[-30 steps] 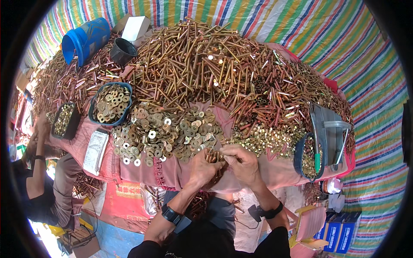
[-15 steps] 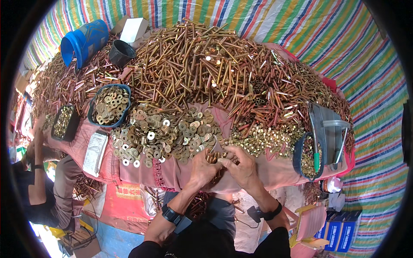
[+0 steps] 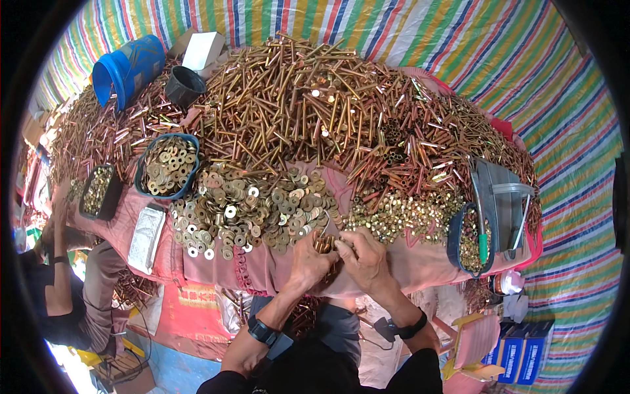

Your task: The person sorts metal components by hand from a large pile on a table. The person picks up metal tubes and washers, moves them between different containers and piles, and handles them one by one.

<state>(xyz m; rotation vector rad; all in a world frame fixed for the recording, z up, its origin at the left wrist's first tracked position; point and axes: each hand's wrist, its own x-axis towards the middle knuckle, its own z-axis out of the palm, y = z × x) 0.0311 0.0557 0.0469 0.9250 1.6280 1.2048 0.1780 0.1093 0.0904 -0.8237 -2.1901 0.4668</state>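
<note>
My left hand is wrapped round a bundle of copper-coloured bolts, whose ends show above the fingers. Close against its right side, my right hand is closed in a pinch at the bundle; what the fingertips grip is hidden. Just beyond the left hand lies a heap of flat brass-coloured washers. A spread of small golden nuts lies beyond the right hand. Behind both rises a large mound of long copper-coloured bolts.
A blue-rimmed tub of washers and a dark tray of nuts stand left, near a silver block. At right, a nut tub adjoins a grey container. A co-worker's arm shows at far left.
My right hand has shifted slightly nearer to me, and its fingers have drawn in beside the bundle. My left hand keeps its hold on the bolts, almost in place.
</note>
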